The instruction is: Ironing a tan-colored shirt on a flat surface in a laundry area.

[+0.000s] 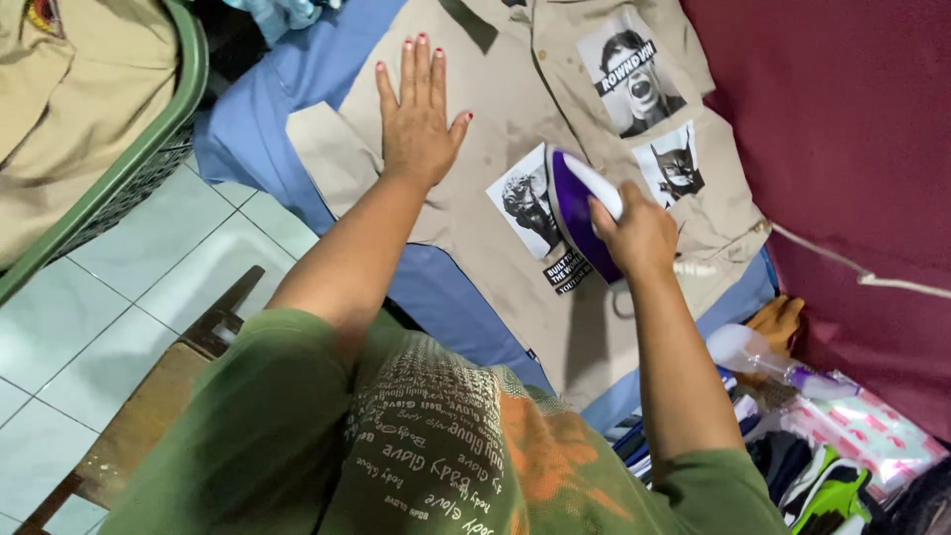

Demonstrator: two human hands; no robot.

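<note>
The shirt (475, 149), a beige one with black-and-white printed patches, lies spread flat on a blue cloth (248, 129) over the board. The left hand (416, 114) rests palm down on the shirt's left half, fingers straight and slightly apart, holding nothing, just pinning the fabric. The right hand (639, 233) has its fingers clamped round the handle of a purple and white iron (575, 203), which sits on the shirt just beside the lower patch, its nose pointing towards the collar. Its cord (852, 267) trails off to the right across a maroon cloth (852, 129).

To my eye, the thing to get right here is tension: the flat hand should draw the fabric away from the iron so no crease gets pressed in. I would keep the iron moving in long strokes and steer it round the prints, since they look like the sort that could scorch or stick. The left fingers sit well apart from the iron, which seems sensible; they ought to stay so.

A green basket (149, 149) with more beige cloth stands at the left, and a spray bottle (763, 357) lies near the right elbow, handy for stubborn creases.
</note>
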